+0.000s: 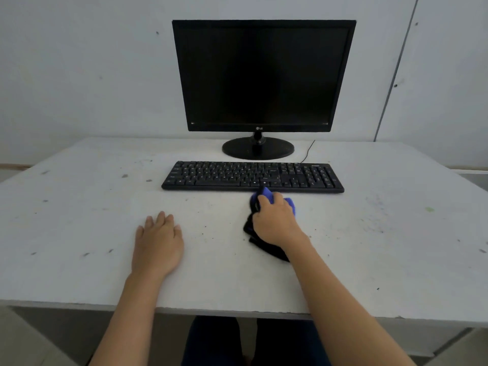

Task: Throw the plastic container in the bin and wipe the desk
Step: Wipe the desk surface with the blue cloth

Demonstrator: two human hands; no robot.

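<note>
Right hand (pixel 274 220): grip clamped on blue-and-black cloth (pixel 264 233) (beside keyboard (pixel 252 177)); left hand (pixel 158 240): fingers apart, flat on desk (pixel 79 233).

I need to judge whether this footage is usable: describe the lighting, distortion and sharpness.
Head view: dim, flat light with soft shadows and no glare, the monitor screen plain black; wide-angle bowing tilts the monitor's sides and splays the desk edges; focus slightly soft, keyboard legends unreadable, the cloth under the right hand slightly smeared.
</note>
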